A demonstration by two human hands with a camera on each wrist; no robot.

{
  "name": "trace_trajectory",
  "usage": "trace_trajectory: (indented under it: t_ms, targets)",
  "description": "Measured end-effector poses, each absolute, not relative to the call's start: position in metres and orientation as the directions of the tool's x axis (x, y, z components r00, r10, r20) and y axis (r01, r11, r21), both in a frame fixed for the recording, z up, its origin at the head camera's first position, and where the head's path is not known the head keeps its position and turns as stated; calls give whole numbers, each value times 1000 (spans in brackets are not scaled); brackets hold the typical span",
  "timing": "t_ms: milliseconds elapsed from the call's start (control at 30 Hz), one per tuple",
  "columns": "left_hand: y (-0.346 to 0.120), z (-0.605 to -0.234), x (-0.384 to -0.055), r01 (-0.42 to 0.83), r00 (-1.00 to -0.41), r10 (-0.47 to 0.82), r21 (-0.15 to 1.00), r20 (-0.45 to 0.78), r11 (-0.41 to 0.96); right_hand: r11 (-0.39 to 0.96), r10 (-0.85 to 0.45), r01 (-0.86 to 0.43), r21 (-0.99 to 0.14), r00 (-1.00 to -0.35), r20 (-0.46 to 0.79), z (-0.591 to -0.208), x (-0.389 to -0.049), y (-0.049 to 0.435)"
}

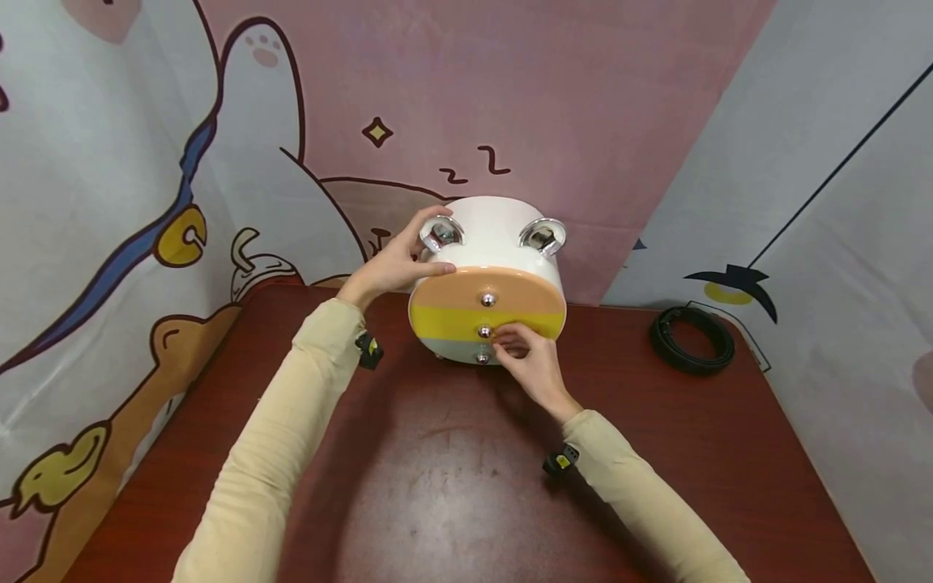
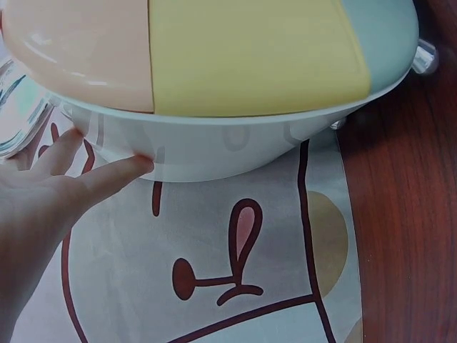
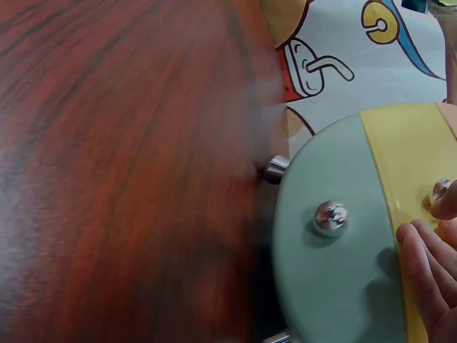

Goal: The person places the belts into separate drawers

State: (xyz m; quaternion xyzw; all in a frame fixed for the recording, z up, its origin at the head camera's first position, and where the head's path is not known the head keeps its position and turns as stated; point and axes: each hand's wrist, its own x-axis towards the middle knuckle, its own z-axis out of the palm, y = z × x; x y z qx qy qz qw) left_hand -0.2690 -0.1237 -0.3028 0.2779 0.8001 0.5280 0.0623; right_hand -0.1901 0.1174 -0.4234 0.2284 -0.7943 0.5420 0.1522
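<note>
While the box (image 1: 496, 231) is touched at its left, the middle knob (image 1: 484, 331) is met from the right.

Left to right: the left hand (image 1: 397, 263) is placed at the box's upper left, by one shiny ear (image 1: 440, 233), thumb and fingers spread, nothing visibly pinched. The box is stood at the back of the table (image 1: 437, 486), its oval front longer side to side than top to bottom. On the yellow panel (image 1: 445, 322), the middle knob is pointed outward, just left of the right hand's (image 1: 535, 364) fingertips, so way nearer that hand. Its fingers are bent and one looks pressed to the knob, but whether it's properly pinched can't be told.
</note>
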Motion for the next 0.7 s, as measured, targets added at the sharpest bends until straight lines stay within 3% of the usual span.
trace_trajectory:
  t_ms: [333,700]
  targets:
    - [-124,-304,-270,379,-834,513,887,204,263,326,-207,-474,-818,-880,428,-468,-210,126]
    - [-124,-303,-269,373,-838,510,886,194,277,346,-189,-466,-814,-885,426,-482,-210,126]
